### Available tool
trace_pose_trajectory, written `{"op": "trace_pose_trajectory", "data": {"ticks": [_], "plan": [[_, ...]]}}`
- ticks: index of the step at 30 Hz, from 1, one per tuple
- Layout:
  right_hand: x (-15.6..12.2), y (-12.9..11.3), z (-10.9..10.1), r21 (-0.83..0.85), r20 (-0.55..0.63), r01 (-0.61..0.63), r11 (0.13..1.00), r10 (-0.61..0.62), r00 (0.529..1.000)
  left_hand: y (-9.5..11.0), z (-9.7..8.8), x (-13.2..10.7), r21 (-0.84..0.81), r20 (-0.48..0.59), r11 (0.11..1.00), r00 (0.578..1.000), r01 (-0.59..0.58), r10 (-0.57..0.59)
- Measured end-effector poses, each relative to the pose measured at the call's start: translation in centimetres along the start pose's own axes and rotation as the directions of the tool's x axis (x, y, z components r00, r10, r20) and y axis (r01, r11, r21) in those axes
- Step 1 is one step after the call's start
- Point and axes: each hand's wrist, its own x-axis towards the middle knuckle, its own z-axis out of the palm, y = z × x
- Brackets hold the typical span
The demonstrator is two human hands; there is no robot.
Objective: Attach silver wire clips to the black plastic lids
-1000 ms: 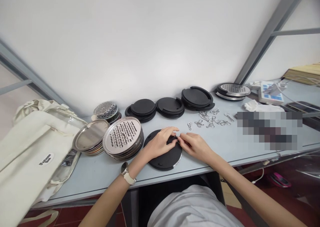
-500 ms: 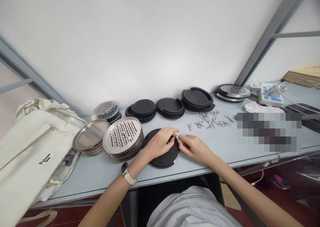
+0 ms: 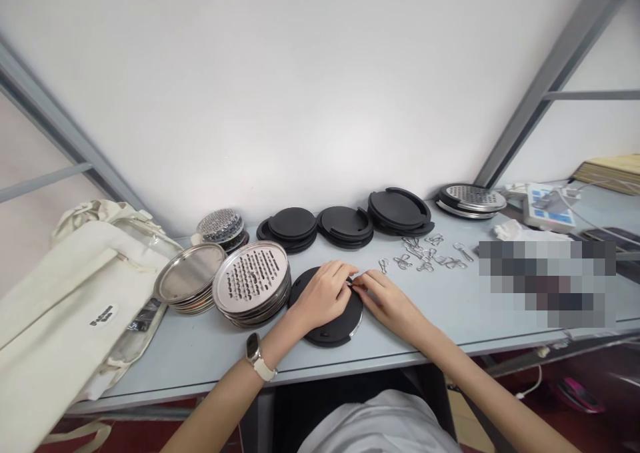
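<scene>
In front of me a round black plastic disc (image 3: 327, 326) lies on the table, with a thin shiny edge at its lower right. My left hand (image 3: 327, 293) lies over the disc, its fingers closed at the right rim. At that same rim my right hand (image 3: 377, 293) pinches a small item whose kind is hidden by the fingers. The fingertips of both hands nearly meet. Several bent wire clips (image 3: 425, 256) lie loose beyond my right hand. Left of the disc stands a pile of round metal grater plates (image 3: 250, 276).
Plain metal discs (image 3: 190, 273) are stacked further left, beside a cream bag (image 3: 100, 286). Along the wall sit black round frames (image 3: 400, 210) and smaller graters (image 3: 220, 226). An assembled grater (image 3: 470, 198), a white-and-blue device (image 3: 547, 206) and a phone (image 3: 613, 240) are on the right.
The view has tilted slightly, so everything sits a little lower and to the right. Both hands stay at the disc's rim, and the right fingers have come closer to the left ones.
</scene>
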Motion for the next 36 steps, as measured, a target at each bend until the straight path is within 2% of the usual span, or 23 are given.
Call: {"op": "trace_pose_trajectory", "data": {"ticks": [6,12,16,22,26,32,36], "plan": [[-0.1,0.4,-0.1,-0.018,0.003,-0.008,1.0,0.008,1.0,0.4,0.4,0.4,-0.055,0.022,0.998,0.999,0.032,-0.03],[-0.5,1.0,-1.3,-0.029,0.01,-0.052,0.998,0.053,0.999,1.0,1.3,0.9,-0.18,0.01,0.981,0.998,0.069,-0.069],[-1.7,1.1,-2.1,-0.112,0.01,-0.055,0.992,0.057,0.998,1.6,2.4,1.5,-0.226,-0.02,0.972,0.997,0.066,-0.072],[-5.5,-1.2,-3.1,-0.233,-0.063,-0.04,0.972,0.026,0.998,2.4,3.7,2.3,-0.272,-0.055,0.96,0.995,0.059,-0.077],[-7.4,-2.8,-2.8,-0.214,0.052,0.007,0.977,0.004,0.999,2.4,3.6,2.5,-0.284,-0.058,0.954,0.992,0.092,-0.113],[-6.2,-1.8,-2.1,-0.182,0.121,-0.026,0.983,0.048,0.991,2.4,3.1,2.3,-0.275,-0.05,0.956,0.992,0.102,-0.12],[-5.1,-1.0,-1.6,-0.163,0.119,-0.008,0.987,0.028,0.993,2.0,3.2,2.1,-0.289,-0.066,0.944,0.98,0.16,-0.187]]}}
